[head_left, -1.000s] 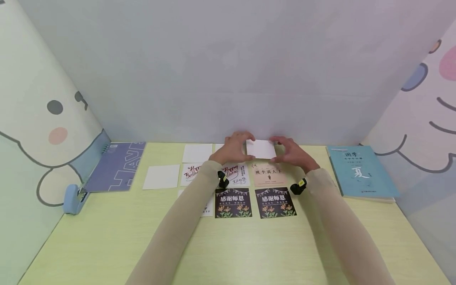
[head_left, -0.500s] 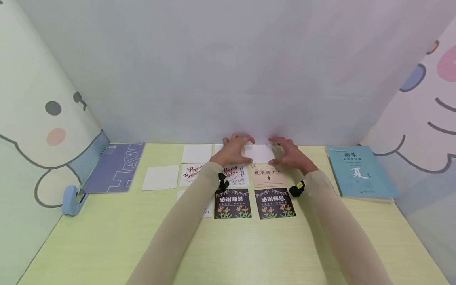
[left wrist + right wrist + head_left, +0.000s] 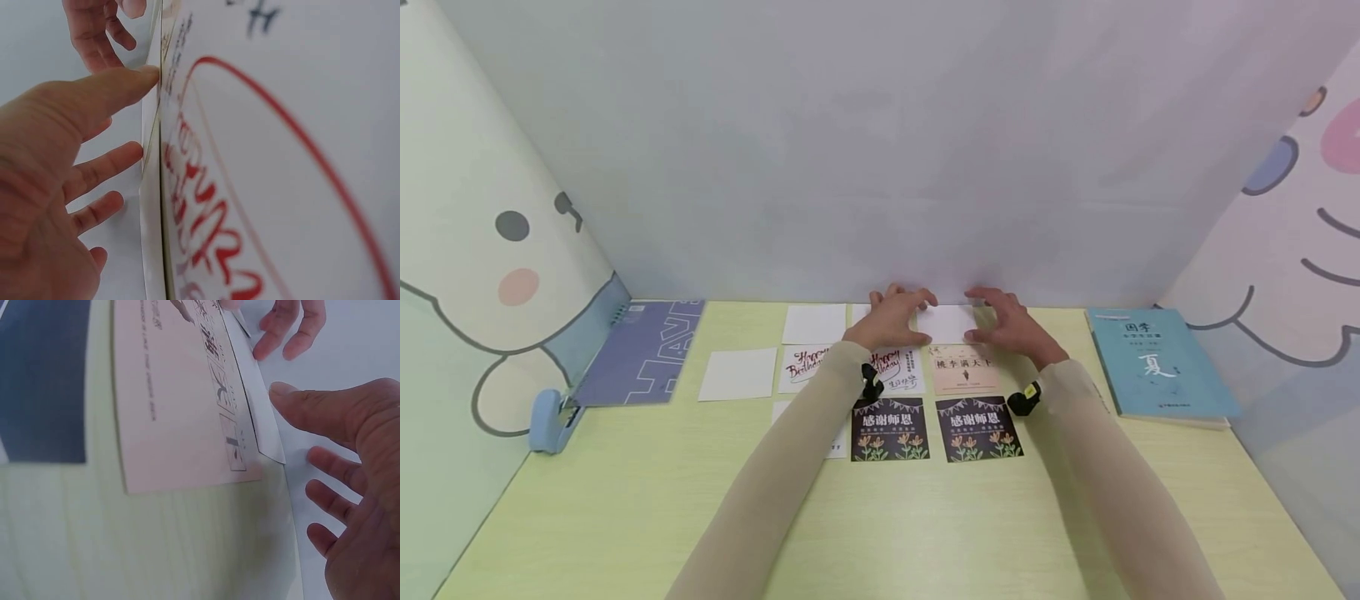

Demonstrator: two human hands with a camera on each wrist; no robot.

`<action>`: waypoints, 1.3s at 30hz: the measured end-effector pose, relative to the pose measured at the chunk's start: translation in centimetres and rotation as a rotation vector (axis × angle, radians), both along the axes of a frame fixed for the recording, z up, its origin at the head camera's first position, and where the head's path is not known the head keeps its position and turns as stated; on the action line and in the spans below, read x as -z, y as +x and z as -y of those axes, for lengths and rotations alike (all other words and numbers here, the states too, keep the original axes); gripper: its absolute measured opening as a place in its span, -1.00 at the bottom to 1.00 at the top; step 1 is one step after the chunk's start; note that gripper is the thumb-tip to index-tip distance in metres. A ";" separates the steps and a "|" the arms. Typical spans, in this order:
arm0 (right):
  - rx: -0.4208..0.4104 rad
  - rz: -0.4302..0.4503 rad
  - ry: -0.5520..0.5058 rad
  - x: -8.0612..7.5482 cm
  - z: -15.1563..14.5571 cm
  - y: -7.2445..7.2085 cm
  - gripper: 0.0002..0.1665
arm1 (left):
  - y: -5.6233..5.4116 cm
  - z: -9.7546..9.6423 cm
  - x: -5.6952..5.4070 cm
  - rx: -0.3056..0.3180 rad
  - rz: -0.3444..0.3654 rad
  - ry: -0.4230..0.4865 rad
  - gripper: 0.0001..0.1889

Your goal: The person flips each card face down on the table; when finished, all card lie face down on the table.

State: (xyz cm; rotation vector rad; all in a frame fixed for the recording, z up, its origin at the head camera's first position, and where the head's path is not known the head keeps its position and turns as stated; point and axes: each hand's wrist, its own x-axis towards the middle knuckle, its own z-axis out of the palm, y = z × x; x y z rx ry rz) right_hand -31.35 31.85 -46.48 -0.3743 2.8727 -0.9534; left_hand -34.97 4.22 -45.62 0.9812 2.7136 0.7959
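Note:
A blank white card (image 3: 945, 323) lies flat at the back of the table, against the wall. My left hand (image 3: 891, 321) is at its left side, thumb and fingers spread apart; in the left wrist view the thumb tip and a fingertip appear to touch the card edges. My right hand (image 3: 1013, 327) is at the right side, thumb and fingers parted, gripping nothing; the right wrist view shows its thumb (image 3: 312, 409) just off the white card. In front lies a pink card (image 3: 967, 371) with Chinese characters. A Happy Birthday card (image 3: 898, 375) is partly hidden by my left arm.
Two dark flowered cards (image 3: 890, 429) lie in the front row. More white cards (image 3: 737, 374) are to the left. A purple notebook (image 3: 643, 354) and a blue stapler-like tool (image 3: 548, 421) stand at far left, a blue book (image 3: 1161, 364) at right. The wall (image 3: 880, 167) borders the back.
The white card held between both hands has been lowered flat onto the table, and the fingers have loosened from it. Over the last half second the hands barely move.

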 end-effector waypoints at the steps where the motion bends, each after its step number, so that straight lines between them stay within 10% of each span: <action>1: 0.004 0.004 -0.006 -0.1 0.0 0.0 -0.08 | 0.0 0.0 0.0 -0.001 0.001 -0.001 -0.26; 39: -0.102 -0.013 -0.164 -0.9 9.0 2.6 -0.15 | 2.7 10.0 -2.7 -0.011 -0.070 -0.066 -0.24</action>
